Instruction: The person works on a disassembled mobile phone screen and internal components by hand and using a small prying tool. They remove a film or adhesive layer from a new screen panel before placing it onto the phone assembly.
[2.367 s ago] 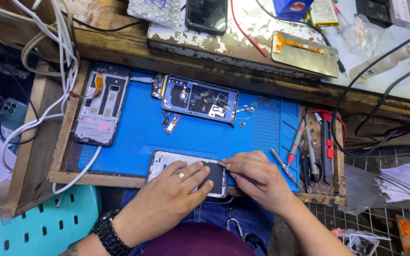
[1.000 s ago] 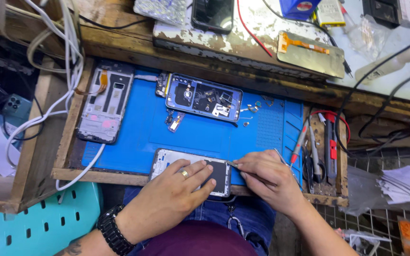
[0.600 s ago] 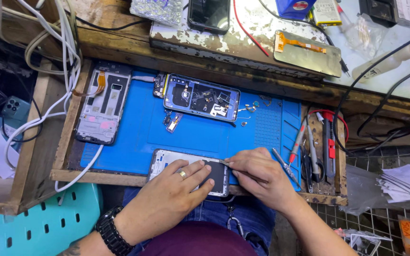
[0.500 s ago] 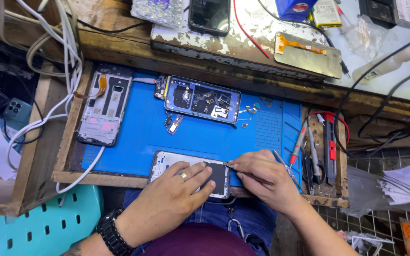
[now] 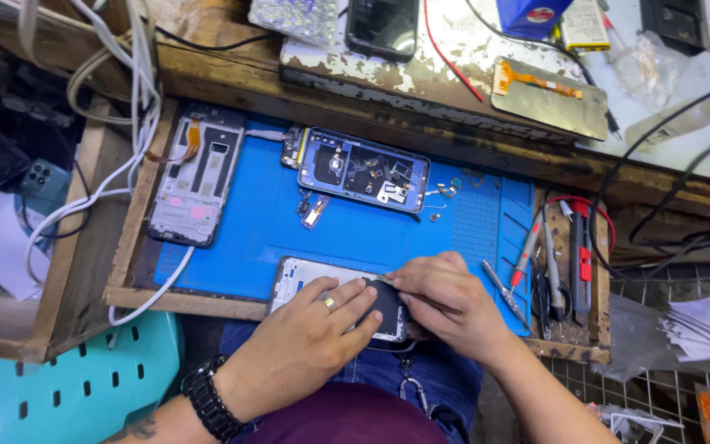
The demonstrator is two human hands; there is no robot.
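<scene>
The phone (image 5: 334, 296) lies low in the middle of the frame, at the near edge of the blue mat (image 5: 355, 234), partly overhanging the wooden tray rim (image 5: 182, 302). The left hand (image 5: 310, 341), with a ring and a black wristwatch (image 5: 211, 403), presses flat on the phone's dark right half, fingers spread; its grip is a hold-down, not a clench. The right hand (image 5: 449, 300) is pinched shut on a thin pale tool (image 5: 384, 280) whose tip meets the phone's upper edge; what the tool is cannot be told.

The phone's light-coloured left part shows bare, so the opening work looks begun but not finished: the dark panel seems to be in place under the palm.

Further up the mat lies an opened blue phone body (image 5: 363, 171) with its inner parts exposed, small screws (image 5: 445, 193) to its right, and a separate grey frame (image 5: 195, 174) at the upper left. Screwdrivers and tweezers (image 5: 548, 263) sit in a side compartment at right. White cables (image 5: 117, 90) trail down the left. A display panel with an orange flex (image 5: 548, 99) rests on the table above.
</scene>
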